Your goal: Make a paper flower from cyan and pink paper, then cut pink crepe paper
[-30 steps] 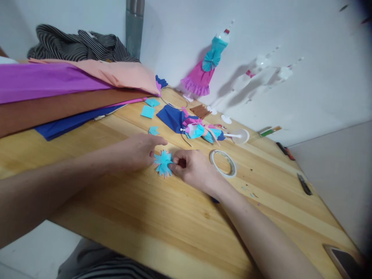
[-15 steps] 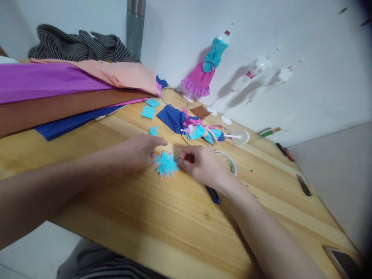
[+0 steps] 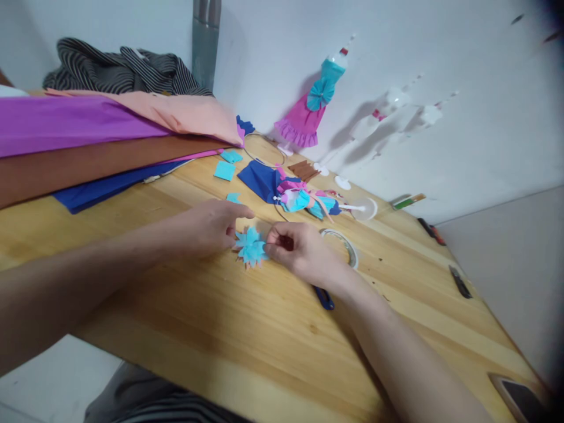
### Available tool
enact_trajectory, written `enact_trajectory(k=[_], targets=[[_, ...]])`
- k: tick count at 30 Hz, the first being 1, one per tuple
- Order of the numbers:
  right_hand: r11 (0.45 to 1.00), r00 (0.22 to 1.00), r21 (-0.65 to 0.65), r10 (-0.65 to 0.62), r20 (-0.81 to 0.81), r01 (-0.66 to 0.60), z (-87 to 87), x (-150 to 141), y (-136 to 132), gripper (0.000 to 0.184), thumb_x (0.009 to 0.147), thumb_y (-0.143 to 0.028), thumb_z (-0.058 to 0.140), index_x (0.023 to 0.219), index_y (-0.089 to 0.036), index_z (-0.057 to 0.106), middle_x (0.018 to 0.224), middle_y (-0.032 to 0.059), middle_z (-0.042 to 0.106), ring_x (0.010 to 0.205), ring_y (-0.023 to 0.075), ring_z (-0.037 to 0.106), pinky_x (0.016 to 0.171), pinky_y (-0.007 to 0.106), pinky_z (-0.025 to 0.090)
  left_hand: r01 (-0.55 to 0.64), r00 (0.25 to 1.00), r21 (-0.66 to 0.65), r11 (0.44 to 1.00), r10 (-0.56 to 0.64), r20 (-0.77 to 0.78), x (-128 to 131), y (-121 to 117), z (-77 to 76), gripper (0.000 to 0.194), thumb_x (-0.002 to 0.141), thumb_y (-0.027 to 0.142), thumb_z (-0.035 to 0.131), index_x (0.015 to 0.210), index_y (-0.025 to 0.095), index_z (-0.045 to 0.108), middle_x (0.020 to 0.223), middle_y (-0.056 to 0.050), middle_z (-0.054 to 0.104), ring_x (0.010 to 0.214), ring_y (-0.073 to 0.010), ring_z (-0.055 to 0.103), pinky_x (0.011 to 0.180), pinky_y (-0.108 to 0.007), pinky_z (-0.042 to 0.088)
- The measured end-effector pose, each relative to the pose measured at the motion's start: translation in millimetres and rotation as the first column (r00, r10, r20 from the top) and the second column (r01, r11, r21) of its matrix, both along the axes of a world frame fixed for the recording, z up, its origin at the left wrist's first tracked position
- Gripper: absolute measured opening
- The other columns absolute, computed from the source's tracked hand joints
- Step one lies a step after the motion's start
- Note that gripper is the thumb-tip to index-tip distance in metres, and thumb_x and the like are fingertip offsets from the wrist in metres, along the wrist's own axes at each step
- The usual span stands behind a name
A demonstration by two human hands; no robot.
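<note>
A light-blue layered paper flower (image 3: pixel 251 248) with pointed petals lies between my hands on the wooden table (image 3: pixel 211 329); a pinkish edge shows beneath the blue layers. My right hand (image 3: pixel 302 249) pinches a petal at the flower's right side between thumb and fingertips. At the left edge is my left hand (image 3: pixel 214 226), its index finger stretched out above the flower and apart from the thumb. Whether its lower fingertips touch the petals, I cannot tell. Just behind the left hand lies a small light-blue cut paper piece (image 3: pixel 233 197).
Paper sheets (image 3: pixel 110 120) pile up at the left. Behind my hands lie blue paper squares (image 3: pixel 224 171) and a paper-dressed doll (image 3: pixel 304 200). A tape roll (image 3: pixel 350 247) and a dark-blue handle (image 3: pixel 325 298) are near my right hand. A dressed figure (image 3: pixel 315 100) stands by the wall.
My right hand has shifted slightly left with the petal it pinches, and the flower's petals have changed shape a little. My left hand stays almost in place.
</note>
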State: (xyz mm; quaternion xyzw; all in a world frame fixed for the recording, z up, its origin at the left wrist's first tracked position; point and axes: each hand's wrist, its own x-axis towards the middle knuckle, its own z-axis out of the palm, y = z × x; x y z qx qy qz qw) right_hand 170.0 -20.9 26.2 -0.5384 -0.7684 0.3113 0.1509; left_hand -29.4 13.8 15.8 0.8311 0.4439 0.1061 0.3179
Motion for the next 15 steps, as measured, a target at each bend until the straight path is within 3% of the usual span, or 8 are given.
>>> enact_trajectory(k=[5, 15], targets=[[0.983, 0.97, -0.178, -0.007, -0.245, -0.038, 5.5, 4, 1, 0.012, 0.074, -0.022, 0.057, 0.065, -0.018, 0.05, 0.055, -0.0062, 0.041, 0.05, 0.0077, 0.033, 0.05, 0.023, 0.029, -0.02, 0.998, 0.003, 1.0, 0.02, 0.055, -1, -3, 6.0, 0.05, 0.077, 0.022, 0.056, 0.126, 0.011, 0.058, 0.07, 0.0, 0.065, 0.059, -0.0108, 0.054, 0.055, -0.02, 0.036], [0.95, 0.919, -0.311, -0.122, -0.374, -0.001, -9.8, -1, 4, 0.016, 0.07, -0.028, 0.064, 0.065, -0.017, 0.054, 0.06, -0.0038, 0.05, 0.053, 0.0082, 0.042, 0.051, 0.023, 0.031, -0.081, 0.997, 0.103, 0.991, 0.082, -0.007, -3, -1, 10.5, 0.047, 0.074, 0.016, 0.051, 0.12, 0.016, 0.064, 0.071, 0.0, 0.066, 0.062, -0.0136, 0.056, 0.059, -0.022, 0.039]])
